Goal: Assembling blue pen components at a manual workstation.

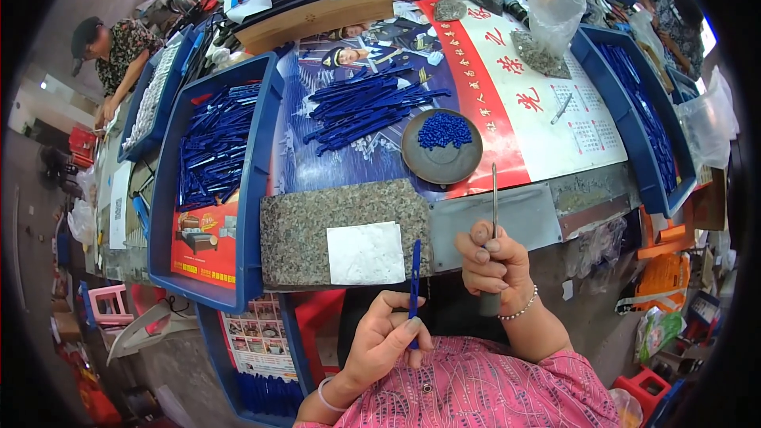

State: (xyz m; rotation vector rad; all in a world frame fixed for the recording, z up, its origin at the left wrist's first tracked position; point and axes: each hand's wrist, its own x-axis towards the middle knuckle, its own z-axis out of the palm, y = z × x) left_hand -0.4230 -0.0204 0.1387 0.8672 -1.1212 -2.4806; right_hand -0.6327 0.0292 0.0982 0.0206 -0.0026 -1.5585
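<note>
My left hand, palm toward me, pinches a slim blue strip that stands nearly upright between thumb and fingers. To its right, my right hand is wrapped round a screwdriver-like tool with a grey handle, its thin metal shaft pointing up. The two hands are apart, and the tool does not touch the strip. Beyond them, a round dark dish holds many small blue pieces. A loose pile of similar blue strips lies behind the dish to the left.
A speckled stone slab bearing a folded white paper lies at the near table edge, beside a grey plate. Blue trays of strips flank the table, left and right. Another person works at far left.
</note>
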